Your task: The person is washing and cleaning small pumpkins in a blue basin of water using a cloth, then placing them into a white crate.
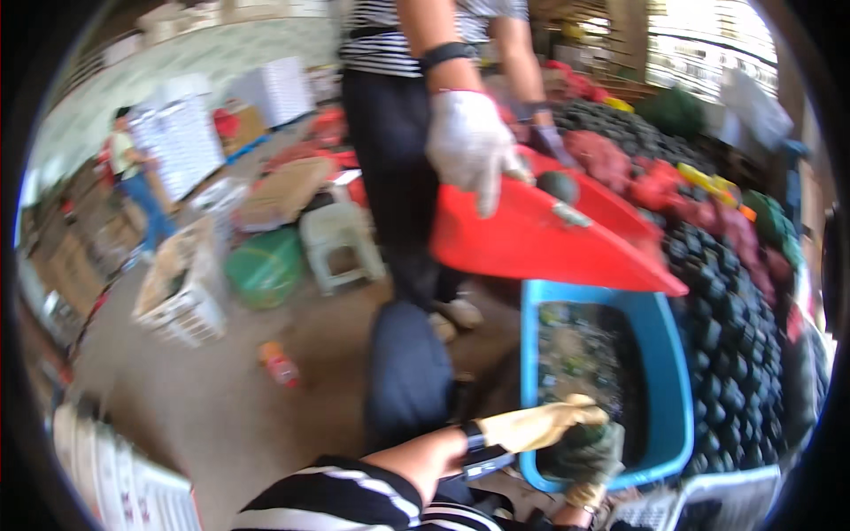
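Note:
My left hand (540,425), in a pale yellow glove, reaches over the blue tub (678,372) with its fingers on a dark green round fruit (580,435). My right hand (598,456), in a grey-green glove, grips that fruit from the right, low in the tub. The tub holds murky water with bits floating. Above it a co-worker (381,124) in white and dark gloves holds a red plastic sheet or scoop (531,239) with a round dark green fruit (558,187) on it.
Piles of dark fruit (735,354) and red mesh sacks (593,155) fill the right. A white stool (341,248), green basin (263,264), white crate (177,301) and orange bottle (279,361) stand or lie leftward. Another person (137,186) walks at far left.

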`<act>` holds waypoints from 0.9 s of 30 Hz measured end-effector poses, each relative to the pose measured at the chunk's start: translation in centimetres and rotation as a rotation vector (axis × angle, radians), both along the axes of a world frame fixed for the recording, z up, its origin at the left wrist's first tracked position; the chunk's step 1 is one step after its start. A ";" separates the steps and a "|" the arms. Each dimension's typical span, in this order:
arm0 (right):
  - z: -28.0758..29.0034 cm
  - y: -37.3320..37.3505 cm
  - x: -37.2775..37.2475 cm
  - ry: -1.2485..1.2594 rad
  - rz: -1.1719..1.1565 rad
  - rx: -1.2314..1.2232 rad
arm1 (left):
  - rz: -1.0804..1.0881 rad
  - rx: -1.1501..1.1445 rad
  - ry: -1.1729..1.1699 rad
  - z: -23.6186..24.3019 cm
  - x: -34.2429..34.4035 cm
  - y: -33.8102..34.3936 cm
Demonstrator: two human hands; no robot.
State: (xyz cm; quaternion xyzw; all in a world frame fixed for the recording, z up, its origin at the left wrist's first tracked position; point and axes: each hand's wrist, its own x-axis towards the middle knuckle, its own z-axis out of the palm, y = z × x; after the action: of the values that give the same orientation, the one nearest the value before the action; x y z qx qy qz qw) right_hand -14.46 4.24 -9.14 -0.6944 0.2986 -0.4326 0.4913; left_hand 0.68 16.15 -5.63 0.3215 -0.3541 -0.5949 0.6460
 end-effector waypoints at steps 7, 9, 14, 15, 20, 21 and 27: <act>-1.4 0.1 -0.5 0.104 0.082 0.099 | 0.360 0.477 -0.169 2.4 -2.4 -1.2; -7.5 -4.4 -2.3 -0.137 0.071 0.300 | -0.114 0.052 -0.225 1.7 -1.9 -2.9; -2.1 -2.0 -3.5 0.167 0.010 -0.089 | -0.185 -0.309 -0.585 7.9 0.3 -1.8; -1.7 -2.0 -3.2 0.191 0.010 -0.125 | -0.336 -0.046 -0.860 9.8 -0.1 -3.3; -0.3 -1.3 -3.3 0.540 -0.147 -0.683 | 0.110 0.311 -0.420 10.5 -3.8 -0.3; 1.0 -0.3 -2.2 0.604 -0.207 -0.842 | 0.134 0.392 -0.374 12.3 -3.8 0.2; -3.5 -4.3 -1.0 0.721 -0.289 -0.734 | 0.242 0.471 -0.144 6.6 -3.4 -0.7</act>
State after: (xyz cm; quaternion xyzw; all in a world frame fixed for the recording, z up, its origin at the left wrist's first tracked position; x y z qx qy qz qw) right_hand -15.50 -0.09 -12.59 -0.8770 0.3704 -0.3057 0.0178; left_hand -2.76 15.46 0.99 0.5444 -0.2096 -0.5549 0.5930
